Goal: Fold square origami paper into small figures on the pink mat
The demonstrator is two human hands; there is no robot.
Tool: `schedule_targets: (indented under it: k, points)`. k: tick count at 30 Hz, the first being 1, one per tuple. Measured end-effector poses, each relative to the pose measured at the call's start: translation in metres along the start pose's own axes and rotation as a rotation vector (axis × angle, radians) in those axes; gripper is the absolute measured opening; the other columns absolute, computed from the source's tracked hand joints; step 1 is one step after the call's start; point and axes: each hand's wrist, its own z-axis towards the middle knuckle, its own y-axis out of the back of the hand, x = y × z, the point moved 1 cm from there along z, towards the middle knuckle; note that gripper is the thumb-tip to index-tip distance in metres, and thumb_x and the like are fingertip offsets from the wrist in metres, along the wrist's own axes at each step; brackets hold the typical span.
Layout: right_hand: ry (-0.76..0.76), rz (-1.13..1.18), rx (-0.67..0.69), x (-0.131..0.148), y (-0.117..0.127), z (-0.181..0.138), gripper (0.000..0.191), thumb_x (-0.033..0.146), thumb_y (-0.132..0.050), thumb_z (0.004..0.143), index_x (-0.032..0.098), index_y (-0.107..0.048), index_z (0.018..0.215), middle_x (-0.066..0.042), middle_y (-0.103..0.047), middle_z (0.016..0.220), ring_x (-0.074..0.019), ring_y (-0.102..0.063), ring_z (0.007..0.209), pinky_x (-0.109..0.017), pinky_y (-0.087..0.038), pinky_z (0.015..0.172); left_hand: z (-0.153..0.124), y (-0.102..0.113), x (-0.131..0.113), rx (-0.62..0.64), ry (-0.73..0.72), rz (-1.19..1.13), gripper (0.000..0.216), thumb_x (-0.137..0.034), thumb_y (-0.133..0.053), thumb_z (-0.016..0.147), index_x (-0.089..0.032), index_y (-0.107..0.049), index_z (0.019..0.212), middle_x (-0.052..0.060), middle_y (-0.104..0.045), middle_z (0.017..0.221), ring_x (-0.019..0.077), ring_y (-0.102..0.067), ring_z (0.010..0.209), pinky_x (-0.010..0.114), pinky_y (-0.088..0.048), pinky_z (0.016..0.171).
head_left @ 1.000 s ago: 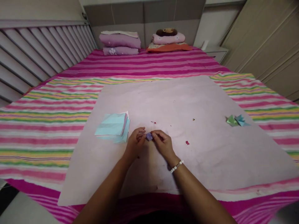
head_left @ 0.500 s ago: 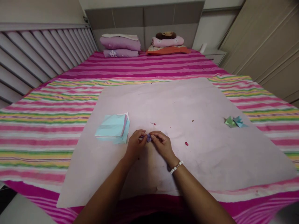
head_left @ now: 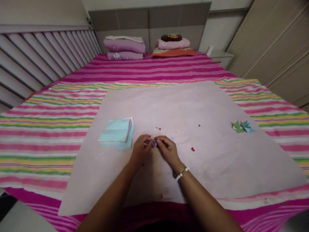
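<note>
Between my fingertips is a small folded piece of purple paper, pinched from both sides. My left hand grips its left edge with thumb and fingers closed. On its right edge, my right hand presses thumb against forefinger; a white beaded bracelet circles that wrist. The finer folds are partly hidden by the fingers. To the left of my left hand lies a stack of light blue paper sheets, with a few pink and white edges showing.
Under my hands a large pale sheet covers part of the striped bed. Green folded paper and blue folded paper sit at far right. Small red scraps lie near my hands. Folded bedding is stacked by the headboard.
Both hands stay in almost the same place, still pinching the purple paper. Slightly more of the paper shows between the fingers; the other things have not moved.
</note>
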Motion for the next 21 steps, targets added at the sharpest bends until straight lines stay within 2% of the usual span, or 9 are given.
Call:
schedule_targets:
  k: [13,18,21]
  points:
    - [0.014,0.002,-0.002,0.0014,0.0000,0.0001,0.015,0.033,-0.060,0.085,0.022,-0.071,0.087,-0.006,-0.068,0.091,-0.0188,-0.063,0.086,-0.031,-0.050,0.076,-0.0017,-0.0031,0.0057,0.015,0.098,-0.096,0.012,-0.024,-0.062,0.075,-0.016,-0.060,0.084,0.010,-0.065,0.101,0.0152,-0.067,0.077,0.024,-0.056,0.059]
    - [0.014,0.005,-0.005,0.0002,-0.0010,0.0000,0.015,0.032,-0.060,0.085,0.022,-0.071,0.087,-0.006,-0.068,0.091,-0.0188,-0.063,0.086,-0.032,-0.051,0.077,-0.0007,-0.0037,0.0067,0.021,0.099,-0.116,0.022,-0.025,-0.062,0.076,-0.016,-0.061,0.097,0.006,-0.067,0.089,0.0159,-0.068,0.076,0.027,-0.058,0.061]
    - [0.030,0.008,-0.013,-0.0007,-0.0018,0.0002,0.015,0.032,-0.059,0.085,0.022,-0.071,0.088,-0.006,-0.068,0.090,-0.0184,-0.063,0.085,-0.032,-0.051,0.077,0.0008,-0.0020,0.0052,0.017,0.063,-0.110,0.013,-0.026,-0.063,0.075,-0.018,-0.065,0.085,0.007,-0.065,0.099,0.0174,-0.067,0.084,0.028,-0.058,0.064]
